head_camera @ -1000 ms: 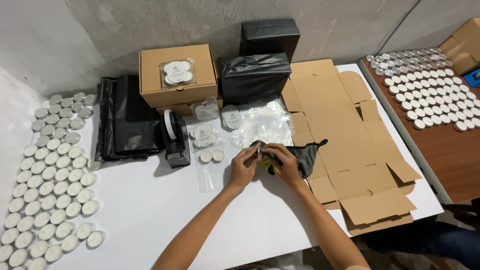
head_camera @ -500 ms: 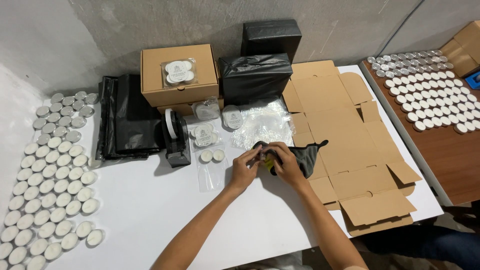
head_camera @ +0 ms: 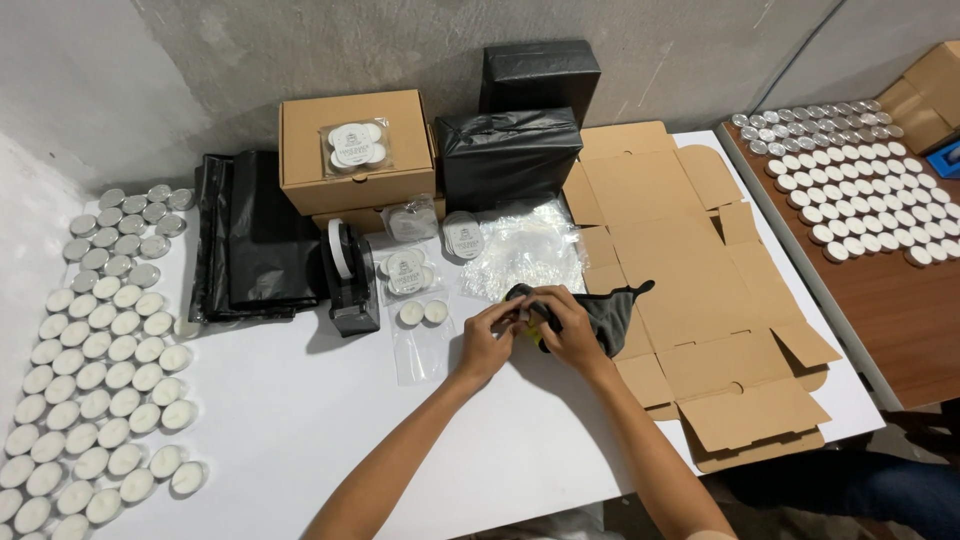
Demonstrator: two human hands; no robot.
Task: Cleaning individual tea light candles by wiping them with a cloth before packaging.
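Observation:
Both my hands meet over the middle of the white table [head_camera: 300, 430]. My left hand [head_camera: 487, 340] and my right hand [head_camera: 568, 328] pinch a dark grey cloth pouch [head_camera: 610, 312], with something small and yellow showing between the fingers. What the yellow thing is I cannot tell. Two loose tealight candles [head_camera: 422, 313] lie on a clear bag just left of my left hand.
A black tape dispenser [head_camera: 350, 280] stands left of the candles. Many tealights [head_camera: 90, 370] cover the table's left side. Flat cardboard boxes [head_camera: 690, 290] lie to the right, a closed cardboard box [head_camera: 355, 150], black wrapped parcels [head_camera: 508, 155] and black bags [head_camera: 250, 235] behind. A brown table [head_camera: 900, 310] holds more tealights.
My hands stay in place, fingers working slightly on the pouch. Nothing else on the table has moved.

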